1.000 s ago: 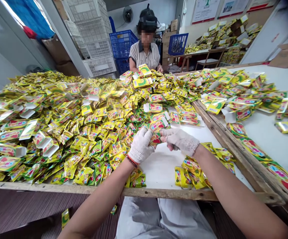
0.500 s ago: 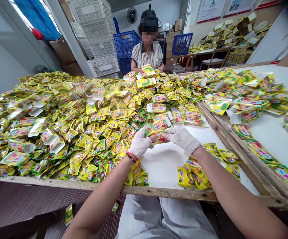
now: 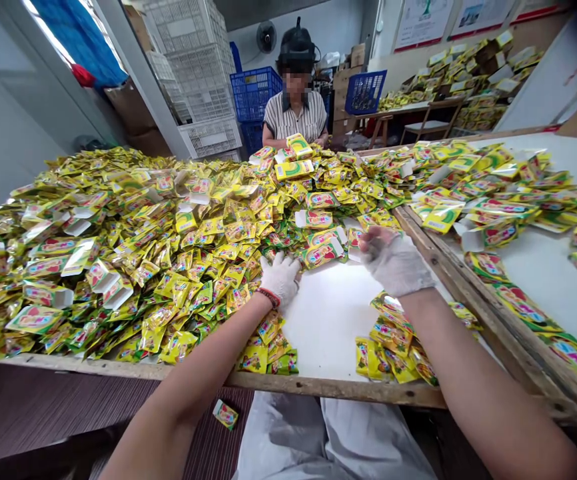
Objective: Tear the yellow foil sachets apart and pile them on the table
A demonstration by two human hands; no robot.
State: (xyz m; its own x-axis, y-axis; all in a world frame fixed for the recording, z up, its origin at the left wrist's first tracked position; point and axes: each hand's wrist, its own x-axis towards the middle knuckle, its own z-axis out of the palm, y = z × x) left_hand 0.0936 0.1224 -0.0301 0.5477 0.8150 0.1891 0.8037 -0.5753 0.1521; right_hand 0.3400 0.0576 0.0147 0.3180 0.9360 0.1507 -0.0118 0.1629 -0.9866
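My left hand (image 3: 279,277), in a white glove with a red bracelet at the wrist, lies with its fingers stretched onto the edge of the big heap of yellow-green sachets (image 3: 133,240). My right hand (image 3: 394,262), also gloved, hovers open and slightly blurred next to flat printed cartons (image 3: 363,239). Another small carton (image 3: 322,252) lies on the white table (image 3: 328,320) between my hands, touched by neither. Neither hand holds anything. Two small piles of sachets sit near the front edge, one under my left forearm (image 3: 268,350), one under my right (image 3: 393,347).
A wooden rail (image 3: 443,263) splits this table from the one on the right, strewn with cartons (image 3: 488,193). A person in a striped shirt (image 3: 293,117) works at the far end. Blue (image 3: 251,93) and white crates (image 3: 193,73) stand behind. One sachet (image 3: 225,413) lies on the floor.
Both hands held a small carton between them earlier. They have let it go and moved apart and forward, the left onto the sachet heap, the right toward the cartons.
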